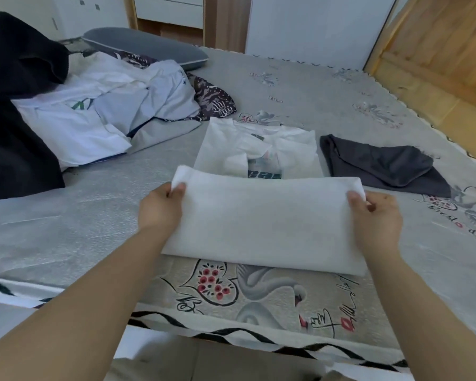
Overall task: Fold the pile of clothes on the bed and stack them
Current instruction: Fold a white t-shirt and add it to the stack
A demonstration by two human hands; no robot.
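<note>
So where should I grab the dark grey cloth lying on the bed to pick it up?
Probably by the two corners of its straighter edge at the far left, coming from above. The dark grey cloth lies crumpled and flat on the mattress, with nothing on top, so a pinching grip on that edge should let it hang open. Both hands are busy with the white shirt now.

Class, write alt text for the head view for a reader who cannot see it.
Both hands, left hand and right hand, pinch a white T-shirt's folded edge on the bed. Unfolded clothes lie far left, a dark garment right.
</note>
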